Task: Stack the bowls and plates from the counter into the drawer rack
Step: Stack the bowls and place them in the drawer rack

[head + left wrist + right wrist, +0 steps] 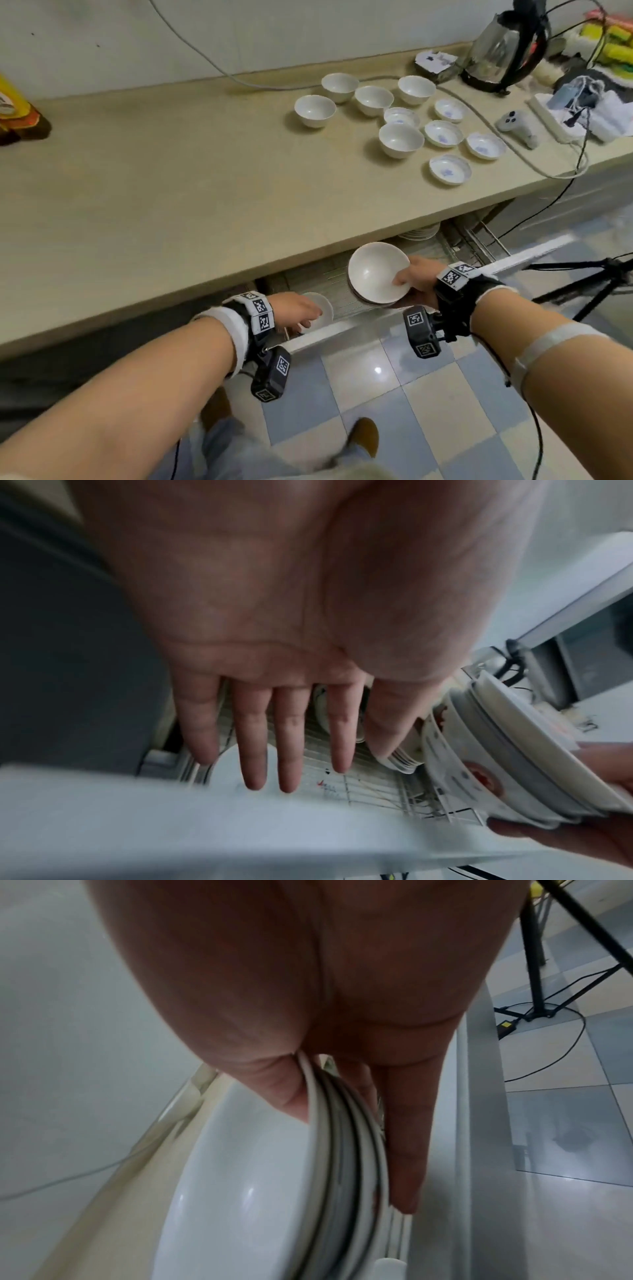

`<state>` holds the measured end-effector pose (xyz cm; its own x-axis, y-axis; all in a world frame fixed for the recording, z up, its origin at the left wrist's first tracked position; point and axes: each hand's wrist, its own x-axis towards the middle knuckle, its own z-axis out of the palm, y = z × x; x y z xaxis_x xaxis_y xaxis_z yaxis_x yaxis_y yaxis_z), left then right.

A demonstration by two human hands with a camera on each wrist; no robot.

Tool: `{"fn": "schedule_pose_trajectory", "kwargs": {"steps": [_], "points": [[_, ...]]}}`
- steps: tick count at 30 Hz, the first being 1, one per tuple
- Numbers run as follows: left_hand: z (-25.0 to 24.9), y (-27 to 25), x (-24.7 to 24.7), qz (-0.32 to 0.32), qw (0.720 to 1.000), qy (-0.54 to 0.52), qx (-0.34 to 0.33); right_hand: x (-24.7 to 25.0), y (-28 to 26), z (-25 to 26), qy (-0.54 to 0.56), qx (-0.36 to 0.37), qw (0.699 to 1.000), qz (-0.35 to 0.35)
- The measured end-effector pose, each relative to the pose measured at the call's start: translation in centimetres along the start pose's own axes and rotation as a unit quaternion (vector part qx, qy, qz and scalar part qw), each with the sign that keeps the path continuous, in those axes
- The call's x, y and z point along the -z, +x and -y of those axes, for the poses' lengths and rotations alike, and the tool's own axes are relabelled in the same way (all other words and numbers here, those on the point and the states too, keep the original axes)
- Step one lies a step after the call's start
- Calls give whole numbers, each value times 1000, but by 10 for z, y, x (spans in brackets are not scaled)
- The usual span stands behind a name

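My right hand [411, 281] grips a tilted stack of white bowls [378, 274] over the open drawer rack [329, 284], thumb inside the top bowl and fingers underneath. The right wrist view shows the stacked bowls' rims [342, 1164] pinched this way. My left hand [301, 310] reaches into the drawer with fingers [255, 750] straight over a white dish [226, 761] lying on the wire rack [359, 785]; whether they touch it is unclear. On the counter stand several white bowls [314, 110] and several small blue-patterned plates [449, 169].
A plate stack [419, 233] sits deep in the drawer under the counter edge. The drawer's white front rail [342, 334] runs below my hands. A kettle [503, 51], controller [517, 126], power strip [561, 116] and cables crowd the counter's right end. A tripod [599, 277] stands right.
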<state>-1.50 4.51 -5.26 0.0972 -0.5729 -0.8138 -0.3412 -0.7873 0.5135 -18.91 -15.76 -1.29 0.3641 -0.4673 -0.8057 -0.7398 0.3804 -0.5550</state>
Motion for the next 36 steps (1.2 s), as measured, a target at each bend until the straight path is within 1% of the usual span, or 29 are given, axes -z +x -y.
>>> {"fn": "schedule_pose_trajectory", "kwargs": {"steps": [2,3,6,7,9,11,14,17,19,22,24,25,26,28,29,31,32,33,34,35,36], "points": [[9,-1,-18,-22,998,52,-17,9,10,-2,-43,-9,999,0],[14,-3,-25,-44,997,50,-26,11,15,0,-80,-9,997,1],[32,-6,-37,-114,993,-28,-34,15,37,14,-178,-13,984,-2],[38,-6,-40,-127,990,-55,-35,16,48,18,-198,-17,980,2],[49,-6,-43,-137,985,-92,-42,17,72,23,-233,-31,972,12],[57,-3,-46,-153,981,-113,-45,16,95,26,-256,-28,966,22],[60,2,-53,-188,968,-163,-28,10,104,30,-278,-40,959,34],[51,0,-64,-235,949,-210,0,5,117,25,-298,-49,952,52],[43,0,-72,-275,935,-222,30,6,139,19,-328,-41,942,63],[38,1,-83,-318,917,-227,84,11,188,9,-355,-40,930,91],[37,6,-96,-334,908,-220,129,12,204,7,-357,-47,925,118],[34,6,-101,-345,899,-223,150,12,207,7,-356,-49,924,133],[30,7,-107,-366,886,-229,170,15,224,4,-358,-45,921,146],[24,10,-121,-433,844,-236,211,17,241,1,-371,-27,912,175],[21,13,-127,-476,817,-230,228,16,242,1,-374,-26,908,186],[18,21,-141,-550,757,-229,270,14,237,1,-347,-42,917,192],[14,25,-147,-579,715,-264,288,14,240,-2,-326,-60,923,195],[10,28,-152,-604,664,-326,297,14,243,-6,-313,-70,925,202],[6,33,-157,-621,604,-404,295,13,246,-10,-308,-77,924,214],[-1,37,-159,-622,545,-484,287,12,251,-15,-306,-81,922,225],[-6,42,-162,-612,492,-556,272,10,255,-21,-300,-82,922,231]]}}
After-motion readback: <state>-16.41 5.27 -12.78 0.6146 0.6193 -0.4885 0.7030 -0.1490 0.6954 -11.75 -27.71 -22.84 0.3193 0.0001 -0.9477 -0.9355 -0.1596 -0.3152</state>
